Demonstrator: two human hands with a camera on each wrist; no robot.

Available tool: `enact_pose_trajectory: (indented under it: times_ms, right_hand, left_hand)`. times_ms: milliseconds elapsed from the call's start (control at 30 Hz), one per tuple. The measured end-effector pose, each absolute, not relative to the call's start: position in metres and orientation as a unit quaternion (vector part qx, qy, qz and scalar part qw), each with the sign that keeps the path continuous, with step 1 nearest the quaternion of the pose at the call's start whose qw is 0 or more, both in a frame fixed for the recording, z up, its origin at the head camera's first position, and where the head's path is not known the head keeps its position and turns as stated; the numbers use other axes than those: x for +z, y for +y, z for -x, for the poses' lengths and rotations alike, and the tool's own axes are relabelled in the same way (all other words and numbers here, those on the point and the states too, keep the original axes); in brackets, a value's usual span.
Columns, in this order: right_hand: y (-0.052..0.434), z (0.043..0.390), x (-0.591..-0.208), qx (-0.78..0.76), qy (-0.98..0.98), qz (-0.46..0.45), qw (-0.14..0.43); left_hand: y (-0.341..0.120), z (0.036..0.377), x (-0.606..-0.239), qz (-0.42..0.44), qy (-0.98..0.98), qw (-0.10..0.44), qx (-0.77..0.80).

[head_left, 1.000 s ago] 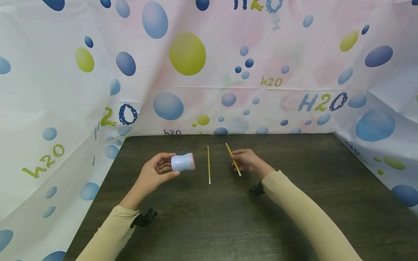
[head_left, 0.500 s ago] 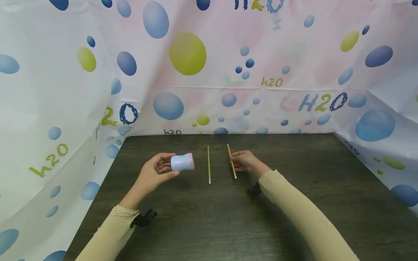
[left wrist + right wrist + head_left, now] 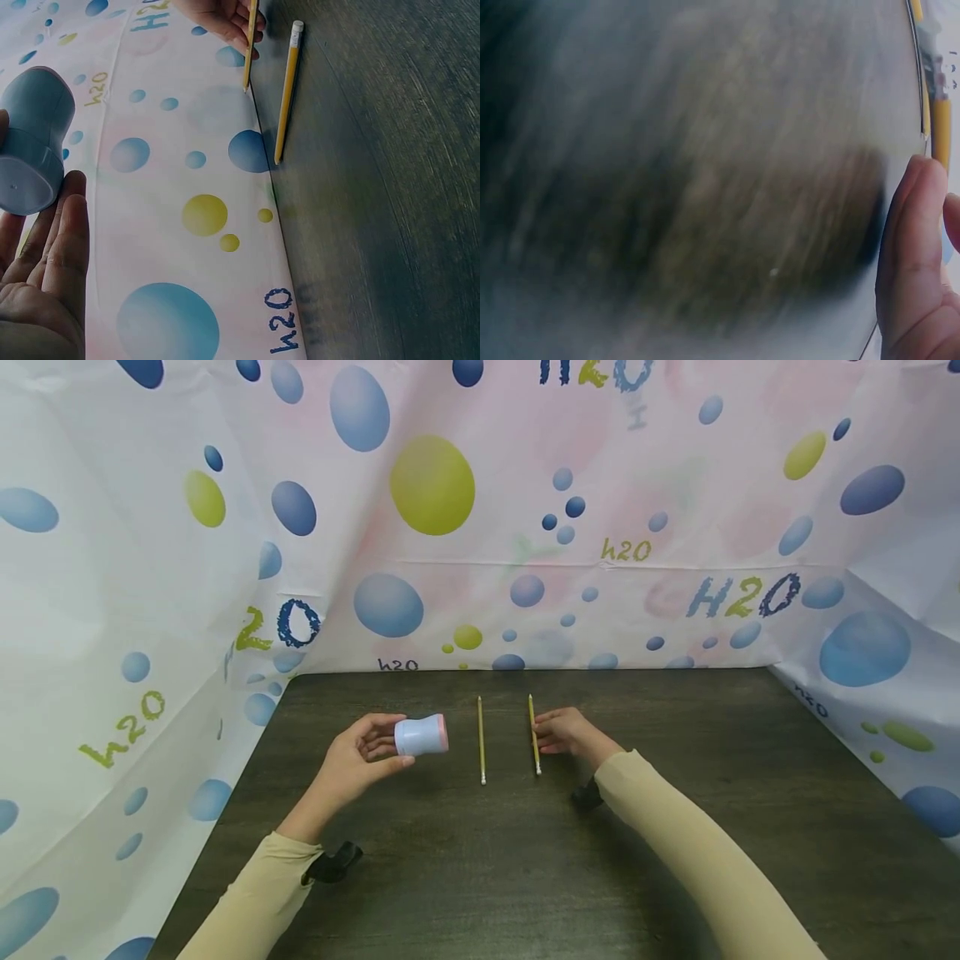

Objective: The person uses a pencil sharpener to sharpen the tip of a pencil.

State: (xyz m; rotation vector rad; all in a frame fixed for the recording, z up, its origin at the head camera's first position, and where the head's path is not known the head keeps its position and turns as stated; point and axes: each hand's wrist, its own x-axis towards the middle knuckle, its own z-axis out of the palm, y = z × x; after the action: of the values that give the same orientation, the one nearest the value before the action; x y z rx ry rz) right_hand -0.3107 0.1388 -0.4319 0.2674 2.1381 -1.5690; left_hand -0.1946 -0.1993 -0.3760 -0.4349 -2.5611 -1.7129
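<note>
pencil at r. hand fingertips

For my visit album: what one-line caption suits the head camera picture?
Left hand holds a pale blue cup sideways; right hand holds one of two pencils on a dark table.

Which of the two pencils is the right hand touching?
The right-hand pencil: the right hand has its fingers on it. The other pencil lies alone, between both hands.
</note>
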Motion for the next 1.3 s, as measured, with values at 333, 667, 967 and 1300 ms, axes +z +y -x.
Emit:
enact_pose_trajectory:
  times_ms: [333, 667, 967, 1300]
  right_hand:
    - [0.1386, 0.312, -0.4304, -0.562, 0.788, -0.095, 0.232]
    - [0.137, 0.3123, -0.431, -0.55, 0.799, -0.089, 0.225]
    - [0.1347, 0.3135, -0.4322, -0.539, 0.806, -0.095, 0.225]
    - [0.1339, 0.3118, -0.4316, -0.53, 0.816, -0.088, 0.216]
  left_hand:
    - [-0.1996, 0.1957, -0.3745, 0.147, -0.82, 0.013, -0.554]
    - [-0.1986, 0.1968, -0.3762, 0.148, -0.819, 0.011, -0.554]
    - [-0.1989, 0.1969, -0.3773, 0.142, -0.822, 0.01, -0.552]
    - [-0.1984, 0.1976, -0.3783, 0.147, -0.822, 0.007, -0.551]
